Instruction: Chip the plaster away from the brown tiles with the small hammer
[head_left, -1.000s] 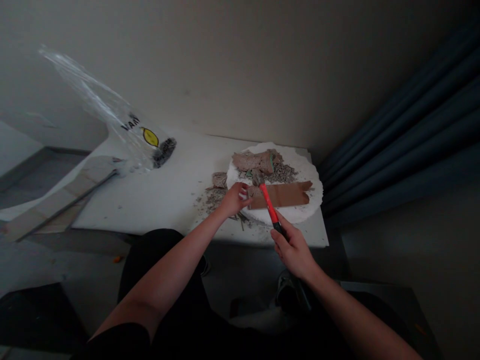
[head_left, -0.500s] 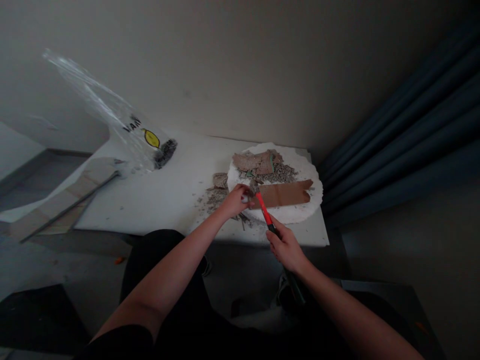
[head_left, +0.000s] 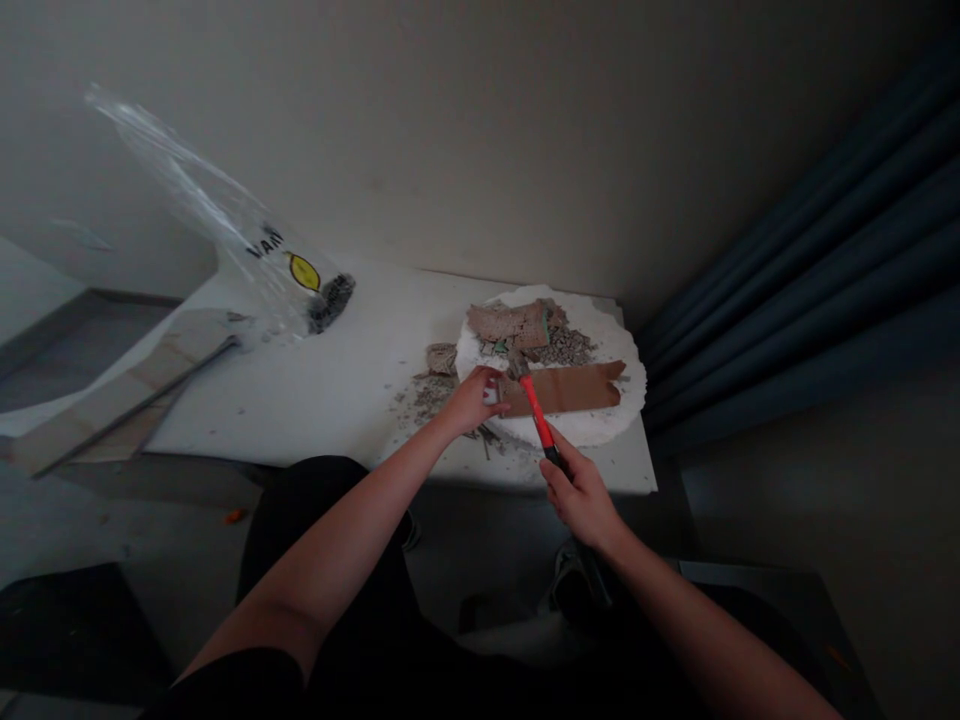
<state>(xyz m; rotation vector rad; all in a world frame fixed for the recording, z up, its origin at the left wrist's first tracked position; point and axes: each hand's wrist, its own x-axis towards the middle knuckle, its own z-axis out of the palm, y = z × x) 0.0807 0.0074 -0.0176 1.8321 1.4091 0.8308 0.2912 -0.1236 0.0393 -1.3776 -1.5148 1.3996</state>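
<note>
My right hand [head_left: 576, 490] is wrapped round the handle of a hammer [head_left: 534, 405] with a red and black grip. Its metal head is over the near side of the crumbled pile, close to my left fingers. Pinched in my left hand [head_left: 471, 402] is a small white piece [head_left: 490, 393], partly covered by the fingers; its kind is unclear. That hand rests at the left end of a brown cardboard strip [head_left: 562, 388], which lies on a white round-edged mat [head_left: 592, 432]. Behind the strip sit a cracked brown slab [head_left: 510, 323] and grey-brown crumbs [head_left: 570, 347].
A white table [head_left: 360, 370] stands against the wall. At its left are a clear plastic bag [head_left: 262, 250] with dark contents and flattened cardboard [head_left: 142, 380]. Loose debris [head_left: 427, 398] lies left of the mat, beside a small brown chunk [head_left: 441, 358]. A dark curtain [head_left: 810, 230] hangs at right.
The hammer head has moved a little to the right, away from my left fingers, and my right hand has shifted slightly right. My left hand stays nearly in place with the white piece.
</note>
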